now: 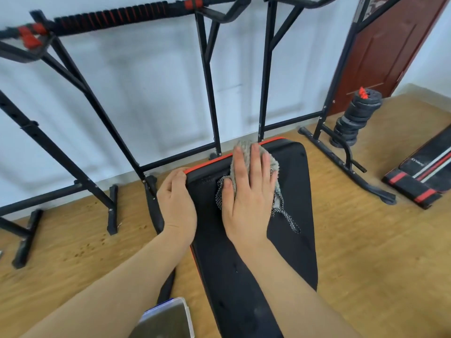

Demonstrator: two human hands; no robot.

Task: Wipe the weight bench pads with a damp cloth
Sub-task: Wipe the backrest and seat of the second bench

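On the wooden floor: a black bench pad (288,215) with red edging is running from 6 o'clock up to the middle of the view, its far end lying near 12 o'clock.
Floor: light wood boards (366,252) are showing on both sides of the pad, with dark specks at 9 o'clock.
Wall: a white wall (146,81) is standing behind everything, and a brown door (380,52) is sitting at 2 o'clock.
Rack: a black steel frame (210,81) is rising at 12 o'clock, with a black-and-red barbell (109,18) lying across its top at 11 o'clock.
Weights: a stack of black plates (356,118) is standing on the floor at 2 o'clock.
Second bench: another black and red pad (424,174) is lying at 3 o'clock, well apart.
Container: a clear plastic box (168,318) is sitting at 6 o'clock, beside the pad.
Cloth: a grey cloth (246,152) is lying on the far end of the pad, its mesh edge trailing toward 4 o'clock.
Right hand (249,193): the grip is lying flat, fingers spread, pressing down on the cloth.
Left hand (177,201): the grip is curling over the pad's far left corner, fingers wrapped on the red edge.
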